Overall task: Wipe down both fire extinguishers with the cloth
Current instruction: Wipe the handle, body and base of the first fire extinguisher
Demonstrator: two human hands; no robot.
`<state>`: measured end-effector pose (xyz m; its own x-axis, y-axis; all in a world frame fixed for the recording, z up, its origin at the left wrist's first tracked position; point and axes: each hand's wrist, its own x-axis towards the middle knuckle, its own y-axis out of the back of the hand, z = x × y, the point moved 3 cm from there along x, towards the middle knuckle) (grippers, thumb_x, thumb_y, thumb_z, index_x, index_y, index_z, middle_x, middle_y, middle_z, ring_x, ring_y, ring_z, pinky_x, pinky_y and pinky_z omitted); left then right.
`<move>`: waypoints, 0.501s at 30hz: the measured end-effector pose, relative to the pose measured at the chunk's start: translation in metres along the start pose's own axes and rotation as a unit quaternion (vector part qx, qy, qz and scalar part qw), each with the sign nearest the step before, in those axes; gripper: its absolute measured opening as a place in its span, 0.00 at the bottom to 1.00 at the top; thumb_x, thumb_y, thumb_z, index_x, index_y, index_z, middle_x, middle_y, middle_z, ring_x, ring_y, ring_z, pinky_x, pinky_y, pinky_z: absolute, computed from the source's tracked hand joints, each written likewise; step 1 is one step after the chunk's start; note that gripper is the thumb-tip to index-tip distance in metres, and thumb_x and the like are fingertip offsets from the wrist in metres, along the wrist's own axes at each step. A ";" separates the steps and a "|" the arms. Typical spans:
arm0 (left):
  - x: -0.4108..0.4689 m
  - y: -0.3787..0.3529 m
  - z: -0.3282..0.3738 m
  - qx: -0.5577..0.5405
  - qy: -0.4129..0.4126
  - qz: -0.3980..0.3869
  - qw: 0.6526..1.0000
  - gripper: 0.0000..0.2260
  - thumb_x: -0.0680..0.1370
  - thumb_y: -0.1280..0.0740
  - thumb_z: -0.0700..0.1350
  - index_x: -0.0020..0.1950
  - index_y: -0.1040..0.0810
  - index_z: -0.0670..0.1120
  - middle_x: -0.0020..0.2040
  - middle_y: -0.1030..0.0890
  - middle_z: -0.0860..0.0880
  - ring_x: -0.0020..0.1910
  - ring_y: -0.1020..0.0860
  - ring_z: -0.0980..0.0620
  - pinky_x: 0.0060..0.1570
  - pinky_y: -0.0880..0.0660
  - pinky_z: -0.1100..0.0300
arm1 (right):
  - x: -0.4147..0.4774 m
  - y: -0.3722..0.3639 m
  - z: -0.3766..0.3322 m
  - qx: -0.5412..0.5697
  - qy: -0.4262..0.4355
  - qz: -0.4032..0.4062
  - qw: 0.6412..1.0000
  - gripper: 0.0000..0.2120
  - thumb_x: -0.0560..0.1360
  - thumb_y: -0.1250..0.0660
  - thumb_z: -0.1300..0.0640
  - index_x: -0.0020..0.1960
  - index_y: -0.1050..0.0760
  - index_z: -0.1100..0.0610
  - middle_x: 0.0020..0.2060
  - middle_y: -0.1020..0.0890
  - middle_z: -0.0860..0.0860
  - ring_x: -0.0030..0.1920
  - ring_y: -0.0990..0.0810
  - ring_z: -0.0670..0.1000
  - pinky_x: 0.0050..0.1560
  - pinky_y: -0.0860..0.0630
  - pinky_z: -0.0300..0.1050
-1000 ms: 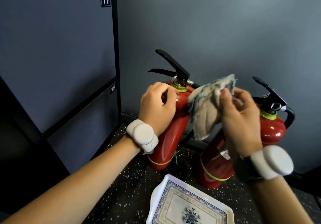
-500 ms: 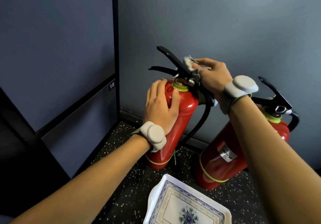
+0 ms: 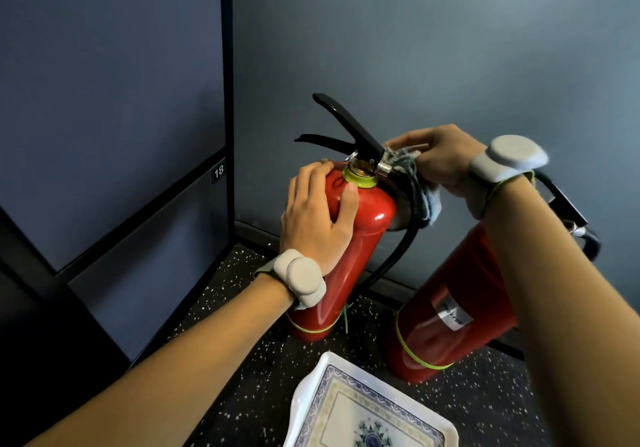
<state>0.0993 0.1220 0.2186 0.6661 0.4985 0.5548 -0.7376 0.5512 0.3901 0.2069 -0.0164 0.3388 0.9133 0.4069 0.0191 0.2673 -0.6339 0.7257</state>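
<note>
left fire extinguisher (image 3: 363, 238) is standing on speckled floor (image 3: 242, 360) by grey wall (image 3: 415, 48), left hand (image 3: 311, 218) gripping it, right hand (image 3: 443, 162) pinching cloth (image 3: 420, 197)

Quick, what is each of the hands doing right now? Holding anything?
Left hand: closed round the shoulder of the left fire extinguisher.
Right hand: closed on the cloth, at that extinguisher's top.

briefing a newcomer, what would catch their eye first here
The red fire extinguisher at centre: the left hand grips its shoulder while the right hand holds a grey cloth at its valve. A second extinguisher stands right of it, a patterned tray on the floor in front.
</note>
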 end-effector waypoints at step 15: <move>-0.008 -0.004 -0.002 -0.041 0.016 -0.004 0.999 0.27 0.81 0.47 0.63 0.75 0.32 0.50 0.74 0.31 0.54 0.73 0.33 0.55 0.67 0.33 0.60 | 0.029 -0.020 0.014 0.163 -0.051 -0.070 0.983 0.13 0.80 0.34 0.67 0.58 0.14 0.57 0.52 0.12 0.58 0.53 0.13 0.59 0.57 0.15 0.55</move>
<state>0.0974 0.1170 0.2110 0.6758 0.5149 0.5274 -0.7219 0.6069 0.3325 0.2321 -0.0011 0.3147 0.8822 0.4475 -0.1462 0.4614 -0.7600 0.4578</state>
